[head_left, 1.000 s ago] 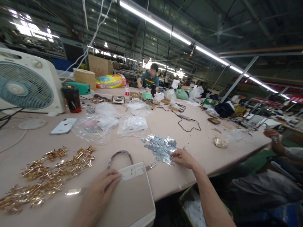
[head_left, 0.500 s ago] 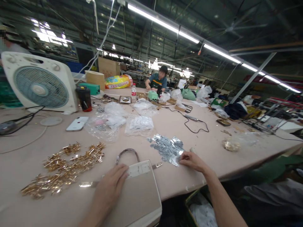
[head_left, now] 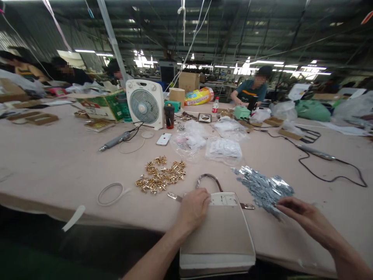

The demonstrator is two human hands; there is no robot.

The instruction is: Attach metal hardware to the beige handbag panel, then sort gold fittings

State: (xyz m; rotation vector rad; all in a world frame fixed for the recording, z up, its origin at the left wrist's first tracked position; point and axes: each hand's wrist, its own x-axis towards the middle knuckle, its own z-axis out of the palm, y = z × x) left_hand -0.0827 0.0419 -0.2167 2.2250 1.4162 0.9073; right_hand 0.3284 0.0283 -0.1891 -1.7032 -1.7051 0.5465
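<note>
A beige handbag [head_left: 218,229] lies at the table's front edge, its brown curved handle [head_left: 210,178] pointing away from me. Short straps with metal buckles [head_left: 247,206] stick out at both sides. My left hand [head_left: 194,208] grips the bag's upper left part, fingers bent and close together beside a pale patch with small slots [head_left: 224,199]. To the right of the bag spreads a pile of small flat silver metal plates [head_left: 264,188]. At its near right edge my right hand [head_left: 303,214] pinches thumb and fingers together; what sits at the fingertips is too small to make out.
Gold-coloured metal fittings [head_left: 160,175] lie heaped left of the bag. Behind are plastic bags [head_left: 224,149], a phone [head_left: 163,139], a tumbler [head_left: 169,116] and a fan [head_left: 145,103]. Corded hand tools [head_left: 115,140] lie at both sides. A co-worker [head_left: 250,91] sits across the table.
My view has swung left, so everything sits farther right in the picture. My left hand stays on the bag, and my right hand is still at the near edge of the silver pile.
</note>
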